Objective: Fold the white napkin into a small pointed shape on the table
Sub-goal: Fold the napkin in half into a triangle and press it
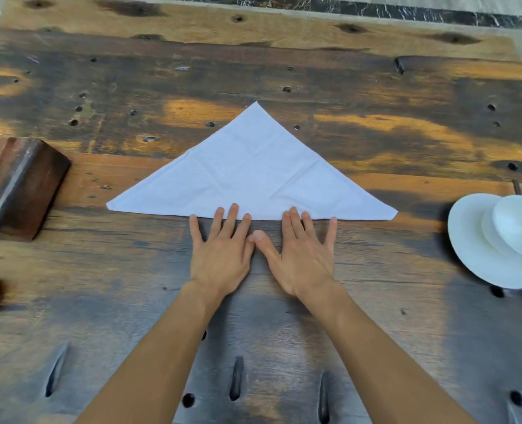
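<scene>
**Napkin lies as a flat triangle, both hands spread at its near edge**

The tabletop (376,154) is rough, dark-stained wood, pitted with knots, round holes and a few long slots toward its near edge. At the middle of it the white napkin (253,175) lies flat as a wide triangle: its long straight edge runs side to side facing the near edge, and its point aims at the far edge. Faint creases cross the cloth.

At the tabletop's right edge sits a white plate (473,249) with what looks like a small white bowl (519,228) on it, partly cut off by the frame, so its shape is not certain. At the left edge stands a dark wooden block (24,191), also cut off.

Both forearms reach in from the near edge. The left hand (220,255) lies flat, fingers spread apart, palm on the bare wood, with the fingertips resting on the napkin's long edge. The right hand (302,258) lies the same way just beside it, fingers spread, tips on the same edge. The two thumbs meet between the hands. Neither hand grips the cloth.
</scene>
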`<state>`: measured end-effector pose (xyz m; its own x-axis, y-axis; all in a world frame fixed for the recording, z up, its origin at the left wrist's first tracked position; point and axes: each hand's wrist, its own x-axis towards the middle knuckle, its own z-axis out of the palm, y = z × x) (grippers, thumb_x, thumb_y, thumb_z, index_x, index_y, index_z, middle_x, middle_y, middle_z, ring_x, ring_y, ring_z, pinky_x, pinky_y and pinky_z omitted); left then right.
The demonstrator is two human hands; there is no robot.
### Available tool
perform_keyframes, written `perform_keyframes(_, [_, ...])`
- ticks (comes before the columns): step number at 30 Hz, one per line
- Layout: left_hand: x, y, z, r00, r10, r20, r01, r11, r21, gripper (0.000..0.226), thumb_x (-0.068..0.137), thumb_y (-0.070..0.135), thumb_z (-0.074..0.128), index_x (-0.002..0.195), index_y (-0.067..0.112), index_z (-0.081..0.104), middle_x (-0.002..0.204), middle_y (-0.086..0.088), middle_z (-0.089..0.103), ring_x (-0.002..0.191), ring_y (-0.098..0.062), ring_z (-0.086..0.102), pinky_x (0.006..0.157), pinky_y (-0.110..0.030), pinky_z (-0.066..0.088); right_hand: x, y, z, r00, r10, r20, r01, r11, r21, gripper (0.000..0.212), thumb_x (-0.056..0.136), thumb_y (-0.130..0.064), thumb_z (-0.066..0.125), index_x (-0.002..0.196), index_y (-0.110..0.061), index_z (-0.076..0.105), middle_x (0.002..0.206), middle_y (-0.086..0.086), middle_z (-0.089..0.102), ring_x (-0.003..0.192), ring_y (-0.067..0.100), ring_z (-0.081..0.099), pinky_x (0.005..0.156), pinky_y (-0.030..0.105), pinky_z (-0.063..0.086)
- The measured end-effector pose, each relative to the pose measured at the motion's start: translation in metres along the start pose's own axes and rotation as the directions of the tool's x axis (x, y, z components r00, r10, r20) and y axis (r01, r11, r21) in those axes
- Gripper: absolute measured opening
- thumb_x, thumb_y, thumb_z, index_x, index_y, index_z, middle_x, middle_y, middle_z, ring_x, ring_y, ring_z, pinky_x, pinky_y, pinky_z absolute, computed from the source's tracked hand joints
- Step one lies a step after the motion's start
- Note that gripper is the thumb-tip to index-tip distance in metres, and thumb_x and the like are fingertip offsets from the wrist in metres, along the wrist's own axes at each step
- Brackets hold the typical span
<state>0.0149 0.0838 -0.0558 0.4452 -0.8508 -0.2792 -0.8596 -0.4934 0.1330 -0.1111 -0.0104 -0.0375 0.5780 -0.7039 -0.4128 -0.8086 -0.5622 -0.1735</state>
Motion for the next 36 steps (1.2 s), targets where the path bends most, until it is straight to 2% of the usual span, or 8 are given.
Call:
perform_keyframes(2, [0.002,0.012,-0.002,1.0,-0.014,-0.004,0.014,0.999,0.034,0.069,0.098,0.049,-0.001,0.161,0.025,0.015,0.171,-0.001,0.0,0.157,-0.022,-0.004,0.12,-0.065,-0.01,-0.002,-0.001,0.0,1.0,-0.002,0.003,0.002,1.0,0.016,0.109,0.077,-0.083,-0.017,0.161,-0.016,0.004,0.17,-0.003,-0.001,0.155,0.015,-0.008,0.116,0.059,-0.021])
perform_keyframes(6, [0.006,0.039,0.006,0.996,0.083,0.039,-0.083,0.996,-0.013,0.061,0.103,0.055,0.011,0.158,0.041,-0.01,0.17,0.003,-0.014,0.156,-0.018,-0.015,0.12,-0.063,-0.011,-0.002,-0.003,0.0,1.0,-0.002,-0.004,0.002,0.999,0.049,0.105,0.079,-0.082,-0.015,0.161,-0.019,0.003,0.17,-0.004,0.0,0.155,0.015,-0.007,0.116,0.058,-0.022])
perform_keyframes(15, [0.007,0.059,0.007,0.996,-0.082,0.042,0.081,0.997,0.017,0.06,0.105,0.053,0.012,0.16,0.034,0.0,0.17,0.003,-0.013,0.155,-0.021,-0.018,0.117,-0.066,-0.016,-0.008,0.023,0.0,1.0,0.023,-0.021,-0.022,1.0,0.02,0.103,0.082,-0.081,-0.013,0.161,-0.018,0.006,0.169,-0.005,0.001,0.155,0.012,-0.007,0.117,0.058,-0.019])
perform_keyframes(21, [0.008,0.061,0.011,0.991,0.072,0.115,-0.064,0.995,-0.07,0.062,0.104,0.053,0.021,0.156,0.048,-0.013,0.168,0.004,-0.023,0.153,-0.019,-0.024,0.118,-0.067,-0.011,-0.002,0.032,-0.006,0.996,-0.021,-0.083,0.024,0.999,0.034,0.108,0.078,-0.081,-0.019,0.161,-0.019,0.013,0.169,-0.004,0.006,0.155,0.011,-0.006,0.118,0.056,-0.02])
perform_keyframes(25, [0.004,0.052,0.015,0.993,0.076,0.091,-0.071,0.996,-0.055,0.059,0.105,0.053,0.018,0.156,0.049,-0.011,0.168,0.007,-0.021,0.153,-0.017,-0.023,0.118,-0.066,-0.014,-0.004,0.032,-0.003,0.994,-0.103,-0.034,0.105,0.991,0.079,0.105,0.079,-0.082,-0.016,0.162,-0.021,0.008,0.169,-0.006,-0.001,0.154,0.009,-0.01,0.12,0.052,-0.018])
perform_keyframes(29, [0.001,0.048,0.017,0.995,0.068,0.069,-0.065,0.997,-0.044,0.055,0.105,0.054,0.016,0.155,0.052,-0.007,0.169,0.007,-0.018,0.154,-0.016,-0.021,0.118,-0.067,-0.012,-0.008,0.042,0.003,0.998,-0.067,-0.019,0.068,0.997,0.039,0.101,0.08,-0.081,-0.015,0.161,-0.022,-0.002,0.168,-0.008,-0.012,0.152,0.007,-0.017,0.12,0.052,-0.019])
perform_keyframes(34, [-0.002,0.056,0.012,0.999,0.015,0.032,-0.014,1.0,-0.022,0.063,0.098,0.056,0.003,0.159,0.042,0.01,0.171,-0.002,-0.009,0.157,-0.022,-0.01,0.118,-0.067,-0.013,-0.016,0.058,0.002,1.0,0.005,-0.023,-0.005,0.999,0.036,0.104,0.078,-0.082,-0.017,0.161,-0.02,-0.004,0.168,-0.007,-0.011,0.152,0.007,-0.016,0.12,0.053,-0.019])
perform_keyframes(36, [0.005,0.073,0.01,0.999,0.047,0.004,-0.047,0.999,-0.017,0.068,0.096,0.055,0.0,0.16,0.033,0.006,0.17,-0.002,-0.015,0.156,-0.021,-0.013,0.119,-0.064,-0.012,-0.016,0.053,-0.001,1.0,0.013,-0.007,-0.013,0.997,0.081,0.109,0.074,-0.082,-0.019,0.161,-0.019,-0.001,0.169,-0.006,-0.007,0.153,0.008,-0.013,0.119,0.052,-0.021])
